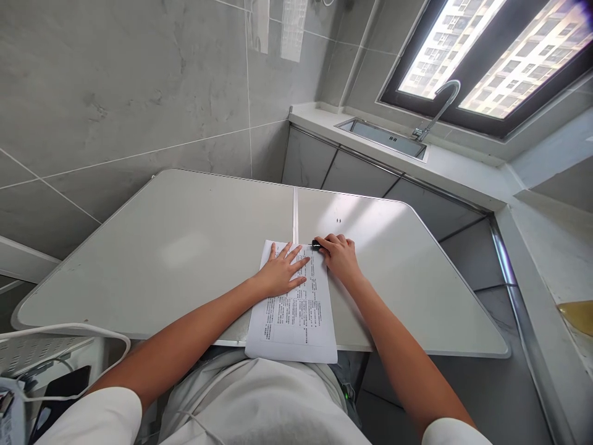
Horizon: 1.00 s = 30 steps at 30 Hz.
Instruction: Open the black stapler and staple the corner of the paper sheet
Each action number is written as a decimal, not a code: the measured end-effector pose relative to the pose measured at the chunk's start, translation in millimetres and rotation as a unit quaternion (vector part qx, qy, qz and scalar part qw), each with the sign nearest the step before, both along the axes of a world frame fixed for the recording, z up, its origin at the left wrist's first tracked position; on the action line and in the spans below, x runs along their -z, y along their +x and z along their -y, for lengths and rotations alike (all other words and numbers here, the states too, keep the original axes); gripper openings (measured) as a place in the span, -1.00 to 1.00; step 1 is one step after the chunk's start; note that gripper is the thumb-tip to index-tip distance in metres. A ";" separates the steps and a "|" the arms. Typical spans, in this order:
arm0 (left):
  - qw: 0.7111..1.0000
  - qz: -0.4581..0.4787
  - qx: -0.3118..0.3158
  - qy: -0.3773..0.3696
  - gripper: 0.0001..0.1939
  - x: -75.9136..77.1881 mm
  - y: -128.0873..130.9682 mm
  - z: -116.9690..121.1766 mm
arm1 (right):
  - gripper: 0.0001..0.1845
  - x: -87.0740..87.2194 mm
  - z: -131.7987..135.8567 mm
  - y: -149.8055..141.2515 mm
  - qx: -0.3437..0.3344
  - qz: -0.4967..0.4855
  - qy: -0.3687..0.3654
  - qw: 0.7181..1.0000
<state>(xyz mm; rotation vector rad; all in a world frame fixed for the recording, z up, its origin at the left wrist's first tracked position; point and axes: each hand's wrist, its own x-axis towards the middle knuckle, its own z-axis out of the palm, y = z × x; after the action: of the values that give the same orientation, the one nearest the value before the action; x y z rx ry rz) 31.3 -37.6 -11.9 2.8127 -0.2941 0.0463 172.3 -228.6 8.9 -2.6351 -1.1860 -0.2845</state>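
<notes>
A printed sheet of paper [296, 337], perhaps a small stack, lies on the folding table and hangs slightly over its front edge. Spread flat on its upper part, my left hand [278, 274] presses it down and holds nothing. At the paper's top right corner, my right hand [341, 256] is closed around a small black stapler [316, 245]. Only the stapler's front end shows; my fingers cover the rest. Whether its jaws are pressed together cannot be made out.
The white folding table [222, 222] has a centre seam, with two tiny dark marks [338, 220] beyond my right hand. A counter with a sink [389, 137] and faucet [440, 108] runs behind. At lower left, a white cable [92, 327] loops over a basket [41, 355].
</notes>
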 end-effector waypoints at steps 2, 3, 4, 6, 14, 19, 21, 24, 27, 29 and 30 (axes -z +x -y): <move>1.000 -0.001 0.002 0.002 -0.36 -0.5 0.1 -0.5 | -0.61 0.6 -3.3 -3.2 0.005 0.020 -0.016 1.000; 1.000 -0.003 0.003 0.003 -0.36 -0.8 0.2 -0.8 | -0.61 1.0 -4.2 -4.3 0.006 0.025 -0.020 0.999; 1.000 -0.005 0.003 0.004 -0.36 -1.1 0.3 -1.1 | -0.61 1.6 -4.2 -4.8 0.006 0.026 -0.020 0.999; 1.000 -0.010 0.002 0.003 -0.36 -1.4 0.5 -1.7 | -0.62 3.0 -1.4 -4.0 0.001 0.023 -0.005 1.000; 1.000 -0.007 0.002 0.008 -0.36 -0.3 -0.3 -3.4 | -0.52 14.5 20.8 18.0 0.005 -0.074 0.118 0.990; 1.000 -0.009 -0.015 0.001 -0.36 1.7 4.1 -11.6 | -0.76 18.8 22.9 26.1 0.161 -0.048 0.170 0.971; 1.000 -0.006 -0.021 -0.016 -0.37 3.4 7.7 -16.2 | -0.79 14.0 22.2 22.7 0.180 -0.025 0.217 0.959; 0.996 0.009 -0.036 -0.079 -0.41 1.8 13.7 -24.8 | -0.80 1.9 11.7 4.3 0.131 -0.038 0.281 0.950; 0.970 0.089 -0.111 -0.197 -0.57 -6.0 18.0 -41.5 | -0.81 -5.2 -11.2 -29.9 0.069 -0.107 0.292 0.948; 0.931 0.171 -0.194 -0.258 -0.64 -11.1 19.1 -58.3 | -0.83 -3.7 -27.8 -55.3 0.043 -0.153 0.273 0.949; 0.911 0.203 -0.233 -0.272 -0.67 -12.5 19.2 -67.4 | -0.85 -1.5 -34.8 -66.7 0.030 -0.173 0.258 0.950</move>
<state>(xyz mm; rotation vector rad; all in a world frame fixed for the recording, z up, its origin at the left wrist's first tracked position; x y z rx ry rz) 50.5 29.8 0.6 2.2247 0.2763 0.7101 105.6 -193.7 10.3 -2.1496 -0.7860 -0.1137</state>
